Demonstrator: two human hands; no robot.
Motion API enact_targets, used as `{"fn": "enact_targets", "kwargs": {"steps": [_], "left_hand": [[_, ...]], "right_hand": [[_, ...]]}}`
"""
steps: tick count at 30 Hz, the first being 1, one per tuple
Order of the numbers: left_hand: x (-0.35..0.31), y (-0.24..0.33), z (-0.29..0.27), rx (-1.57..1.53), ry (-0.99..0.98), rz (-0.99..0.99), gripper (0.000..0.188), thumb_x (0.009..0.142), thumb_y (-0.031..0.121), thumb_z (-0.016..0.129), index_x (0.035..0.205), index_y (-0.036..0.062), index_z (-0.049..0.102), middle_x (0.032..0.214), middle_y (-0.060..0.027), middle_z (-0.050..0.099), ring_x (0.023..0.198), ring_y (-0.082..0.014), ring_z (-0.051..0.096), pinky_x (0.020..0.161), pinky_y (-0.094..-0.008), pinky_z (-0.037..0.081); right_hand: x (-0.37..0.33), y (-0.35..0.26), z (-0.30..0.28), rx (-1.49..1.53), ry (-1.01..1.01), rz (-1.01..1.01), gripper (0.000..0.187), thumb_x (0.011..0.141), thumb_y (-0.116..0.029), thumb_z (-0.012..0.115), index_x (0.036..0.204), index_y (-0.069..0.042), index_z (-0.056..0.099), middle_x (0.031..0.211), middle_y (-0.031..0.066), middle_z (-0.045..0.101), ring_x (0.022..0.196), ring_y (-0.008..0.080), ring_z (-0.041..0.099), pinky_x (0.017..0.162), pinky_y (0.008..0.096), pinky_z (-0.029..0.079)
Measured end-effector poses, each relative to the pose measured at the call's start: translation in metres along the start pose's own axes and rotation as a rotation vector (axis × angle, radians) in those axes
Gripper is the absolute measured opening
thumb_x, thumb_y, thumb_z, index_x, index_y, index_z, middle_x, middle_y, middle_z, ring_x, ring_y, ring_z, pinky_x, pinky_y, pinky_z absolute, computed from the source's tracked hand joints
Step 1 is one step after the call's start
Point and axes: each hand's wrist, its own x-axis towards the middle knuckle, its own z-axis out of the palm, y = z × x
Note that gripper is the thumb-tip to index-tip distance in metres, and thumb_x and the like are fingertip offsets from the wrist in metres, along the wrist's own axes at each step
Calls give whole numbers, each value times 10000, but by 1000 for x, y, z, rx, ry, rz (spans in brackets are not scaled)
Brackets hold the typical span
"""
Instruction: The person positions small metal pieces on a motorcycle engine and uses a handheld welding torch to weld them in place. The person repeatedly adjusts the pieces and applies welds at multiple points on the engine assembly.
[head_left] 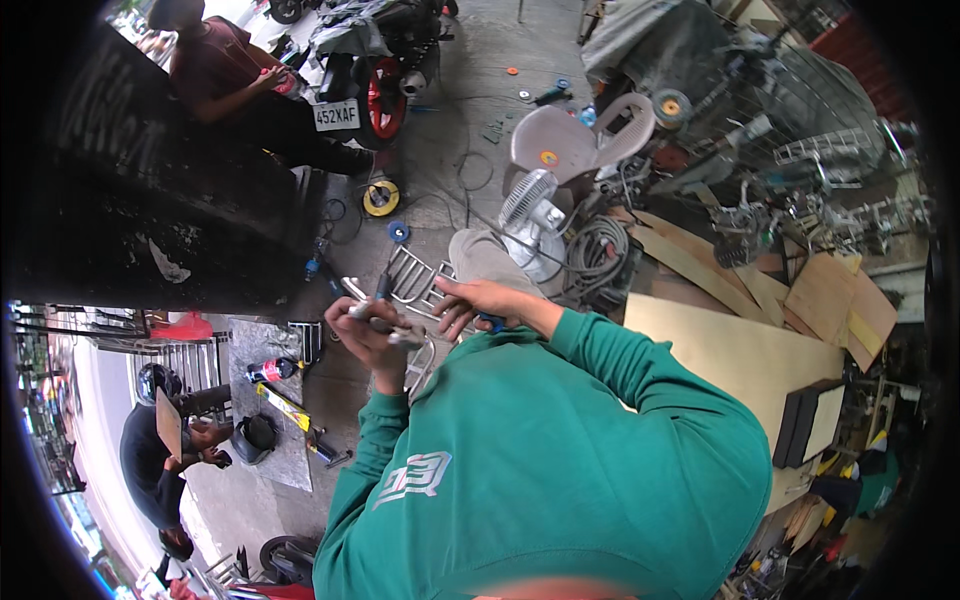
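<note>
My left hand (368,338) is raised in front of me with its fingers closed round a pale grey, metallic-looking piece (405,338). A dark stick-like tool (384,284) rises just beyond those fingers; whether the hand grips it too is unclear. To its right is my right hand (480,302), palm down, its fingers stretched leftward and apart. A small blue thing (491,322) shows under that palm, and I cannot tell if it is held. Below and beyond both hands lies a shiny metal bar rack (410,277), partly covered by them.
A white fan (532,215) and a plastic chair (545,135) stand ahead. Coiled hose (597,250), a yellow reel (381,198) and cables lie around. Plywood sheets (720,345) are at right. People are near the motorcycle (385,95) and the left worktable (262,345).
</note>
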Motion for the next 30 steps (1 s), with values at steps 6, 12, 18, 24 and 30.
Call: {"fn": "enact_targets", "kwargs": {"steps": [6, 12, 18, 24, 30], "left_hand": [[99, -137, 63, 352, -495, 353, 319, 1059, 379, 593, 1096, 76, 499, 752, -94, 570, 637, -280, 563, 605, -417, 480], [268, -251, 155, 395, -264, -2, 319, 1154, 319, 335, 1140, 31, 471, 969, -133, 732, 794, -241, 692, 758, -395, 550], [401, -347, 216, 566, -507, -499, 473, 1158, 346, 314, 899, 16, 533, 643, -85, 633, 539, -132, 563, 518, -287, 428], [457, -389, 226, 861, -726, -487, 395, 1145, 285, 399, 906, 11, 555, 644, -67, 610, 535, -127, 542, 523, -304, 433], [522, -418, 270, 963, -1031, -290, 144, 1028, 140, 581, 971, 13, 617, 740, -143, 652, 696, -360, 638, 653, -473, 496]], "right_hand": [[129, -70, -88, 364, -241, 141, 361, 961, -374, 714, 1127, -64, 635, 959, 53, 696, 752, 158, 703, 556, 282, 566], [272, -138, -322, -30, 493, -317, 573, 853, -338, 862, 1230, 34, 645, 1055, 105, 727, 985, 203, 684, 876, 378, 548], [343, -131, -601, 53, 1532, 39, 956, 832, -440, 839, 1510, 56, 383, 1380, 331, 591, 1267, 493, 589, 1075, 487, 473], [341, -107, -732, -130, 1642, 295, 600, 909, -219, 668, 1454, -36, 497, 1303, 297, 643, 1202, 467, 630, 1060, 523, 485], [329, -209, -686, -375, 1385, 268, 383, 972, -278, 602, 1211, 9, 690, 996, 238, 747, 878, 361, 741, 800, 439, 590]]}}
